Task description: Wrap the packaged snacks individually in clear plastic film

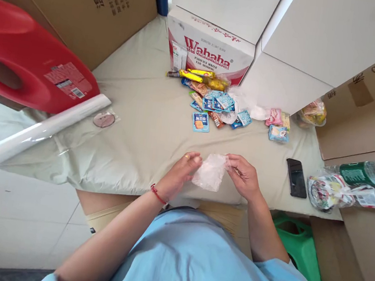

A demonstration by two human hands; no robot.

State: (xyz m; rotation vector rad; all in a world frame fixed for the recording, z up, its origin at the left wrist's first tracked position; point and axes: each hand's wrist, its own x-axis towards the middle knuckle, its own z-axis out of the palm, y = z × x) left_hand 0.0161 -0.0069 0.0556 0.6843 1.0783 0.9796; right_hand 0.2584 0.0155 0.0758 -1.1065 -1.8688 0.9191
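A small clear plastic bag (209, 172), crinkled and whitish, is held up between my two hands, just above the front of the cloth-covered table. My left hand (183, 170) pinches its left edge; a ring and a red cord bracelet show on that side. On the opposite edge, the fingers of my right hand (242, 173) are closed on the upper right corner. Whether anything lies inside the bag I cannot tell. Beyond my hands, a blue snack packet (200, 122) lies flat, in front of a pile of small blue packets (223, 101).
A Wahaha carton (208, 53) stands behind the snacks. To the left are a red jug (35, 60), a plastic film roll (42, 128) and a round disc (103, 120). A phone (296, 178) and plastic bottles (373, 172) lie right. A green stool (301, 247) stands below.
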